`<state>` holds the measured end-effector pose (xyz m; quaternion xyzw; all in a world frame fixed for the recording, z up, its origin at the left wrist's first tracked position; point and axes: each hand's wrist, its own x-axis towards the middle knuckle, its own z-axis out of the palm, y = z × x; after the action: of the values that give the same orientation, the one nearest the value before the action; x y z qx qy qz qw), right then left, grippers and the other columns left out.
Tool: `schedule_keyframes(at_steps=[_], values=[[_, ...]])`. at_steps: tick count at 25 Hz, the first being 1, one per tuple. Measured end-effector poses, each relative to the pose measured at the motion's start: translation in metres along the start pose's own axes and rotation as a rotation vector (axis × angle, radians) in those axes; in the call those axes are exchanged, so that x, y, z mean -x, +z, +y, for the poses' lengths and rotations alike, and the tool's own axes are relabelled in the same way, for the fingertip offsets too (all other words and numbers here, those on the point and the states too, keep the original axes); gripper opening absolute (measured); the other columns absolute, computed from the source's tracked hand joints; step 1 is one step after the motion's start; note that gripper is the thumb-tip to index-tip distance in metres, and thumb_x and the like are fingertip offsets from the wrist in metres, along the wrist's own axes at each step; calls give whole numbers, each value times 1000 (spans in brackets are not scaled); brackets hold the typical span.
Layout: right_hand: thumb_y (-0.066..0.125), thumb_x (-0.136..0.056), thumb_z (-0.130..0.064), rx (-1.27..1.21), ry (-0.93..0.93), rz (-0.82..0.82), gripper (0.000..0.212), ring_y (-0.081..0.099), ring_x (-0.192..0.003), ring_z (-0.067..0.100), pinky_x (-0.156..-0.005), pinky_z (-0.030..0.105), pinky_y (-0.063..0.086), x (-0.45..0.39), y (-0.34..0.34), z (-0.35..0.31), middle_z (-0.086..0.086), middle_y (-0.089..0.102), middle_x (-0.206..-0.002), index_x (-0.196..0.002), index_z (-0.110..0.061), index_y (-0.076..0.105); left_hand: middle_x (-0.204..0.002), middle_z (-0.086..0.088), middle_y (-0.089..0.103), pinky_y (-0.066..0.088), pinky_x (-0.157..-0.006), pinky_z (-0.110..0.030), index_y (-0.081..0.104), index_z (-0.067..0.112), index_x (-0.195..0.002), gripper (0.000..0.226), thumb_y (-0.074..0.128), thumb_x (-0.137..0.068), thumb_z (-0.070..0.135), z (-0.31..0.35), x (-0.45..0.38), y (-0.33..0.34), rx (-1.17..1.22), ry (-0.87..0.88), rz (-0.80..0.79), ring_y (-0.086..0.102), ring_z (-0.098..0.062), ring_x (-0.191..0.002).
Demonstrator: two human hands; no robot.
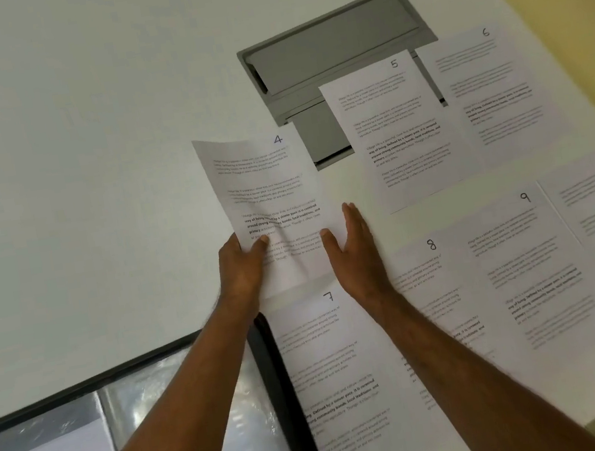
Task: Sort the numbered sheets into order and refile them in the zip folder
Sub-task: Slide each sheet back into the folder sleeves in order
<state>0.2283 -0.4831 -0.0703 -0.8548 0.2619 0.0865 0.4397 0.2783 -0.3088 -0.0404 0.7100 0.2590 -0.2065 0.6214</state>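
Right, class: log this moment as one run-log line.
left hand: pinches sheet 4 | right hand: thumb on it, fingers straight | sheets 5-10: laid out on table | zip folder: lower left

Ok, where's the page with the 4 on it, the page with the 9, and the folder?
Sheet 4 [261, 176]: head view, on its upper printed text.
Sheet 9 [526, 268]: head view, on its middle text.
Zip folder [279, 374]: head view, on its black edge.
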Motion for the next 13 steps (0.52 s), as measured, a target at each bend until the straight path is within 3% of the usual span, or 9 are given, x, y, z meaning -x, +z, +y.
schedule_keyframes(at_steps=[2,4,7,10,13], values=[[56,-103,-40,-177,82,-3,69,36,-148,17,-116,33,38,19,2,-12,1,32,-164,-161,-24,23,-113,-2,77,61,-84,-35,68,14,-126,26,65,-100,14,0,21,-24,97,-40,-59,75,-19,-97],[61,-101,-39,-326,156,-10,67,51,-134,15,-101,28,49,38,4,-23,2,44,-156,-158,-25,28,-113,-5,78,61,-88,-41,68,13,-125,26,66,-99,12,-4,40,-49,182,-94,-117,75,-24,-101],[68,-98,-37,-493,267,-60,65,58,-116,11,-90,25,49,66,8,-35,-3,54,-143,-153,-21,39,-116,-10,76,61,-87,-43,68,11,-126,30,68,-96,11,-20,65,-92,244,-186,-170,74,-30,-105],[76,-92,-37,-694,449,-227,48,72,-103,23,-89,41,60,92,12,-40,3,73,-120,-133,-15,64,-118,-10,76,60,-88,-43,66,13,-127,32,68,-95,10,-44,92,-134,234,-241,-263,73,-31,-107],[79,-90,-28,-631,441,-350,31,76,-93,24,-78,38,63,124,24,-40,5,79,-105,-117,-14,74,-117,-9,76,60,-89,-44,67,13,-124,29,68,-95,8,-77,114,-173,150,-271,-270,74,-29,-104]])
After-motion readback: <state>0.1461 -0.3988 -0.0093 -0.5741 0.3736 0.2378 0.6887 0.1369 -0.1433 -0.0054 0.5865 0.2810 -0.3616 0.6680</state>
